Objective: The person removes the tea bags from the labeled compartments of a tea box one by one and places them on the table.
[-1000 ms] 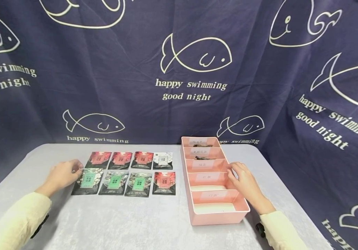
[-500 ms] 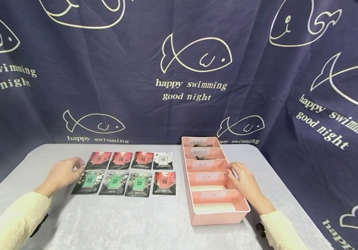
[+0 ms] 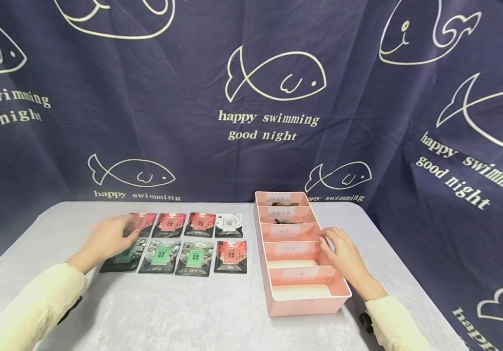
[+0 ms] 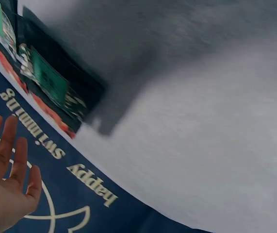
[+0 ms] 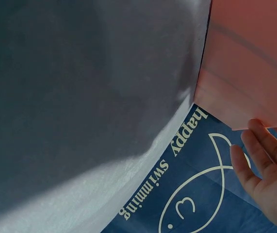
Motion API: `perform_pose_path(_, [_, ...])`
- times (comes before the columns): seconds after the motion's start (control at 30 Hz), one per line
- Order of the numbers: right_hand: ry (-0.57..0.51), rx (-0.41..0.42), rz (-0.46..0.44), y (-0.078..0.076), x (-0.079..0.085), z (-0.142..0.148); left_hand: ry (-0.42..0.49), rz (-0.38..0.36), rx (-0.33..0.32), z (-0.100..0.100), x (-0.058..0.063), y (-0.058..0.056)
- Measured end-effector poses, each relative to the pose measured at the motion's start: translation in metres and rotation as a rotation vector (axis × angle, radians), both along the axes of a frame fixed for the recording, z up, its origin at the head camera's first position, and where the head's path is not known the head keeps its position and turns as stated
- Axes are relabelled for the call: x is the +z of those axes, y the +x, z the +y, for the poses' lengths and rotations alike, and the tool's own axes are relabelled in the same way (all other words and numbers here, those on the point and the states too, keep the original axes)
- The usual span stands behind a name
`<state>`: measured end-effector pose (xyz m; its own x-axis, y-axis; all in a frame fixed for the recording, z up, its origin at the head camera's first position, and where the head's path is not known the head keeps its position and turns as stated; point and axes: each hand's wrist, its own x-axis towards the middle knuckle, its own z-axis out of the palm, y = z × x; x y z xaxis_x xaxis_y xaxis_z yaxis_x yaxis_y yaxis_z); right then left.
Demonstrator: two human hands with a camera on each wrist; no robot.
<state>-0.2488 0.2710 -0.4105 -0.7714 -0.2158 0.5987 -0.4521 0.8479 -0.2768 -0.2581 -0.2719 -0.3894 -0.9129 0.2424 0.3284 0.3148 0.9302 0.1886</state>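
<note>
My left hand (image 3: 106,240) hovers over the left end of two rows of tea packets, its fingertips near the far-left red packet (image 3: 144,223). It holds nothing that I can see, and its fingers look relaxed in the left wrist view. Beneath it lies a floral packet (image 4: 51,80) with a green label, partly covered in the head view. Two green-labelled packets (image 3: 160,257) lie to its right. My right hand (image 3: 342,253) holds the right rim of a pink divided box (image 3: 304,307), with some fingertips on the outer wall in the right wrist view.
Another red packet (image 3: 230,257) ends the front row. Two more red packets (image 3: 169,225) and a white packet (image 3: 229,225) lie behind. Dark packets (image 3: 285,204) sit in the box's two far compartments. Paper labels mark the dividers. A dark blue fish-print cloth (image 3: 199,97) hangs behind the table.
My left hand has moved right and slightly away from me, from beside the packets to above the far-left ones. The floral packet's front end has lowered flat. My right hand keeps its place.
</note>
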Motion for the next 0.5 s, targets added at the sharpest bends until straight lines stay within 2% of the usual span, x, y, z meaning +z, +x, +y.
perform_pose_path(0.2, [-0.001, 0.002, 0.002, 0.0, 0.0, 0.0, -0.003, 0.044, -0.068, 0.02, -0.002, -0.005])
perform_pose_path(0.5, [-0.001, 0.008, -0.002, 0.001, 0.0, 0.0, -0.08, 0.067, -0.102, 0.058, -0.009, -0.012])
